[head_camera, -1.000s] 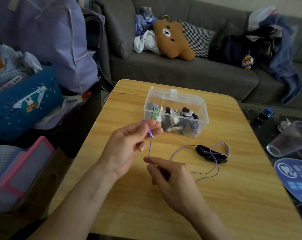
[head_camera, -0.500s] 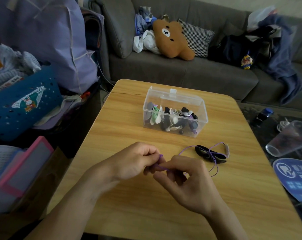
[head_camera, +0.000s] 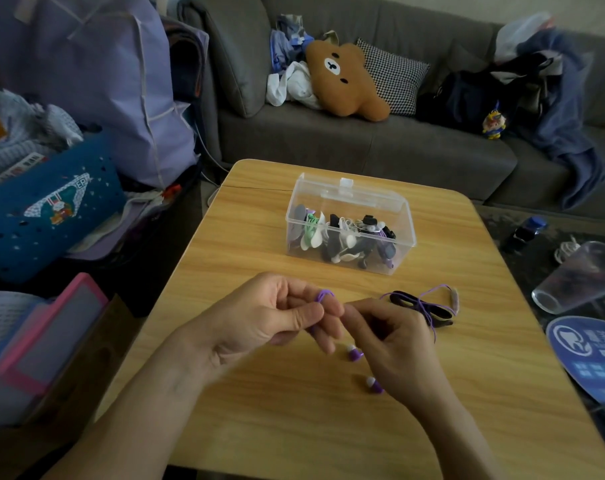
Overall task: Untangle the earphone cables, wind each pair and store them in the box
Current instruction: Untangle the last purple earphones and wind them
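A purple earphone cable point(head_camera: 323, 295) is looped round the fingers of my left hand point(head_camera: 270, 318), whose thumb pinches it. My right hand point(head_camera: 394, 344) is close beside it and pinches the same cable. Two purple earbuds point(head_camera: 354, 353) hang below the hands. The rest of the cable runs right across a black strap point(head_camera: 422, 306) on the wooden table point(head_camera: 259, 420). A clear plastic box point(head_camera: 351, 225) with several wound earphones inside stands beyond the hands, its lid open.
A grey sofa point(head_camera: 363, 147) with a bear cushion and clothes runs behind the table. Bags and a blue basket point(head_camera: 48, 209) crowd the left side. A tipped clear cup point(head_camera: 581, 278) and a blue fan point(head_camera: 592, 355) lie at the right.
My hands came together low over the table. More purple cable is now looped on my left fingers, and the loose length on the table has shortened. The earbuds now hang below the hands.
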A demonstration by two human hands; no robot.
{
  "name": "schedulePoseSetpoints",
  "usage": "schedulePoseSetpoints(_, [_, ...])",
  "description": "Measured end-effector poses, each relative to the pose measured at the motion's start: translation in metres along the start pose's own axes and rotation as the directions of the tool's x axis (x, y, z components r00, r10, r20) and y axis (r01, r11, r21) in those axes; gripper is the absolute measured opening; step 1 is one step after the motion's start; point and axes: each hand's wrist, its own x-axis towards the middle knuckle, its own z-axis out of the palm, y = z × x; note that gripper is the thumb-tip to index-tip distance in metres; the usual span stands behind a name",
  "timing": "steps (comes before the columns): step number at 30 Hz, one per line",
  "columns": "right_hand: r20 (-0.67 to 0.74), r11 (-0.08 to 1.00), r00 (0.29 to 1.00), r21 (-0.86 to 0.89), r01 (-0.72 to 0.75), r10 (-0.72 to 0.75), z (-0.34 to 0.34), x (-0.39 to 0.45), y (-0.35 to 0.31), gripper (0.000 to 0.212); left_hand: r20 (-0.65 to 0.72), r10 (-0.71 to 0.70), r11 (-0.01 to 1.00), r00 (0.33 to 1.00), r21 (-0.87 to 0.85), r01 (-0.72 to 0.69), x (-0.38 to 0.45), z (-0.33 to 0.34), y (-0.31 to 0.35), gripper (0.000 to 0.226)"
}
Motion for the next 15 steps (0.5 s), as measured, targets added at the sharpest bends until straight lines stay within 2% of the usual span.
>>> schedulePoseSetpoints(3, [0.039, 0.995, 0.999, -0.095, 0.033, -0.029, 0.01, -0.002, 0.003, 0.033, -0.153, 0.035, 0.981, 0.988, -0.182, -0.063, 0.005, 0.009, -0.002, 0.019])
schedulePoseSetpoints(5, [0.066, 0.991, 0.998, -0.133, 0.024, -0.015, 0.021, -0.005, 0.004, 0.028, -0.265, 0.031, 0.955, 0.964, -0.276, -0.106, 0.01, 0.012, -0.003, 0.02])
schedulePoseSetpoints(7, [0.129, 0.985, 0.992, -0.168, 0.039, -0.017, 0.031, -0.01, 0.002, 0.02, -0.356, 0.052, 0.949, 0.933, -0.274, -0.158, 0.013, 0.011, -0.002, 0.02])
schedulePoseSetpoints(9, [0.207, 0.972, 0.977, -0.218, 0.092, -0.046, 0.042, -0.016, -0.002, 0.025, -0.426, 0.138, 0.986, 0.894, -0.024, -0.163, 0.014, 0.008, -0.004, 0.021])
schedulePoseSetpoints(11, [0.268, 0.956, 0.96, -0.251, 0.151, -0.081, 0.05, -0.021, -0.007, 0.029, -0.424, 0.211, 0.95, 0.881, 0.302, -0.082, 0.014, 0.005, -0.01, 0.025])
schedulePoseSetpoints(13, [0.27, 0.953, 0.955, -0.236, 0.192, -0.125, 0.052, -0.022, -0.009, 0.027, -0.347, 0.189, 0.875, 0.919, 0.484, 0.002, 0.013, 0.002, -0.016, 0.028])
schedulePoseSetpoints(15, [0.228, 0.955, 0.962, -0.215, 0.202, -0.153, 0.045, -0.02, -0.013, 0.029, -0.259, 0.1, 0.83, 0.961, 0.555, 0.063, 0.01, 0.001, -0.014, 0.034])
